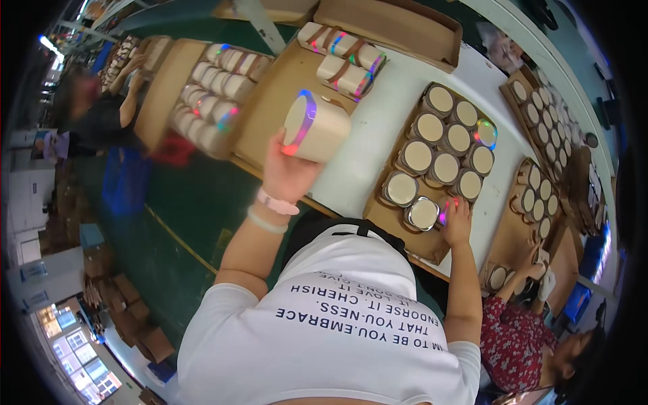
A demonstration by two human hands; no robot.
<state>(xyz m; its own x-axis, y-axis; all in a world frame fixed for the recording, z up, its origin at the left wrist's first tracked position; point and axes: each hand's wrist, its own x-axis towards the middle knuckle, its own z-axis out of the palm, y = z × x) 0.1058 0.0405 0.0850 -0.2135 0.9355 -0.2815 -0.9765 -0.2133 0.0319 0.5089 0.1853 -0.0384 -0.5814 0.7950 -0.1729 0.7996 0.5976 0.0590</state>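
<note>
My left hand [290, 169] holds up a cream cylinder [327, 129] with a glowing ring, red to blue, around one end. Its fingers are wrapped round the underside, and the cylinder lies on its side in the air. Over the near right corner of a cardboard tray [388, 223], my right hand [458, 219] curls on another cylinder, mostly hidden, with a purple glow [443, 214] beside the thumb. Just left of it stands a cylinder with a silvery rim [424, 213]. Several more upright cream cylinders [445, 168] fill the tray, one with a lit ring [485, 135].
To the left, an open carton [260, 128] holds lying cylinders with brown straps [347, 75] at its far end. Another carton of cylinders [216, 94] stands beyond. A co-worker [520, 337] handles things at the right; another person [94, 108] is at the far left.
</note>
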